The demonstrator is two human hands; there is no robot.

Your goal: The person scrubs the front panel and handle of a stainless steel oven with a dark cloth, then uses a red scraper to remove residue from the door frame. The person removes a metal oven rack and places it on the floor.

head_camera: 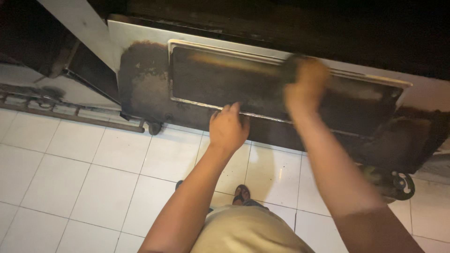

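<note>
- We look straight down at a long, shallow metal tray, rectangular with a raised bright rim, its inside dark and dull with baked-on grime.
- Our left hand is at the tray's near edge, fingers curled over the rim and gripping it.
- Our right hand is on the tray's inner surface toward the far rim, blurred; it seems closed around something dark, a pad perhaps, but we cannot tell what.
- The tray lies on a flat steel surface, pale at the edges and crusted with a rough brown-black stain beside the tray's left end.
- Below, glossy white square floor tiles with thin dark grout lines.
- A small caster wheel stands on the tiles at the right.
- A sandalled foot shows between our arms.
</note>
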